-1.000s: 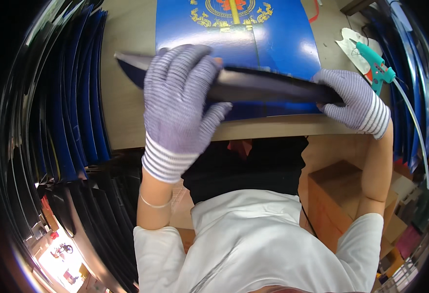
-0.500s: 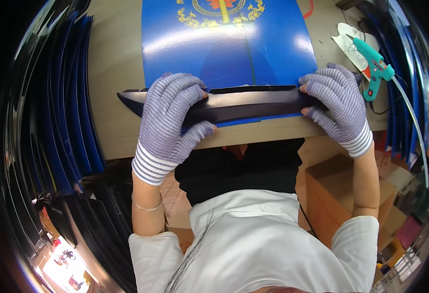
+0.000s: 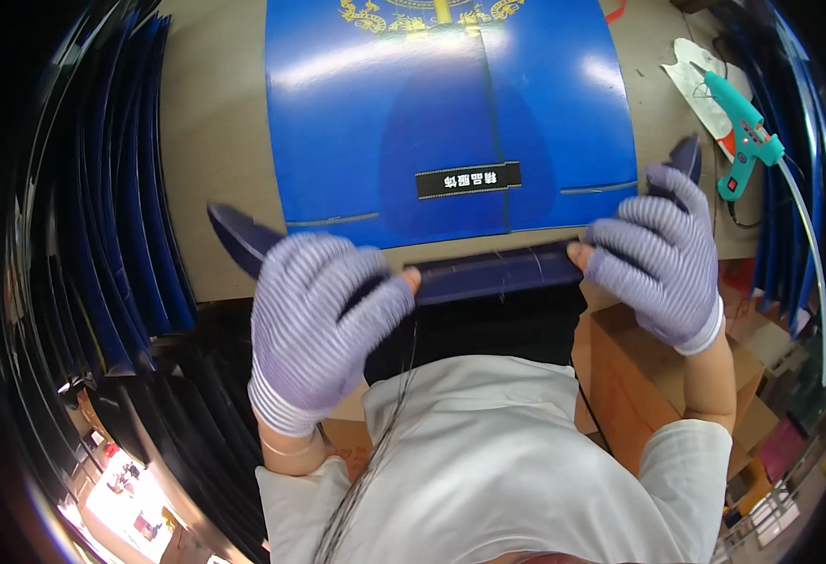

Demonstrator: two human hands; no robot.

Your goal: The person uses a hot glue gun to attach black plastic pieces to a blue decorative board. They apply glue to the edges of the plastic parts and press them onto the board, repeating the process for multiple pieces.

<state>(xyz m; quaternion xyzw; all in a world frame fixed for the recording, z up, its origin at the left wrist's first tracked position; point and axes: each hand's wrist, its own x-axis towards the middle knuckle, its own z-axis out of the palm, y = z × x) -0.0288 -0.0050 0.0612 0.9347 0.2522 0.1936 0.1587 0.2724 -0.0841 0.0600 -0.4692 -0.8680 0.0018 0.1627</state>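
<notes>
Both my hands wear striped knit gloves with bare fingertips. My left hand [image 3: 324, 315] grips the left part of a long dark blue strip [image 3: 493, 271] held along the table's near edge. At the strip's right end, my right hand [image 3: 657, 254] holds it too. The strip's pointed ends stick out past both hands. Behind it a large glossy blue sheet [image 3: 451, 122] with gold print and a small black label lies flat on the brown table [image 3: 216, 141].
A teal glue gun [image 3: 742, 141] with a white cord lies on the table at the right, on a white scrap. Stacks of blue sheets [image 3: 112, 188] stand at the left and right. Brown cardboard boxes [image 3: 638, 385] sit below the table's edge.
The dark strip has come down off the blue sheet to the table's near edge. Both hands moved toward me with it, and more of the sheet now shows.
</notes>
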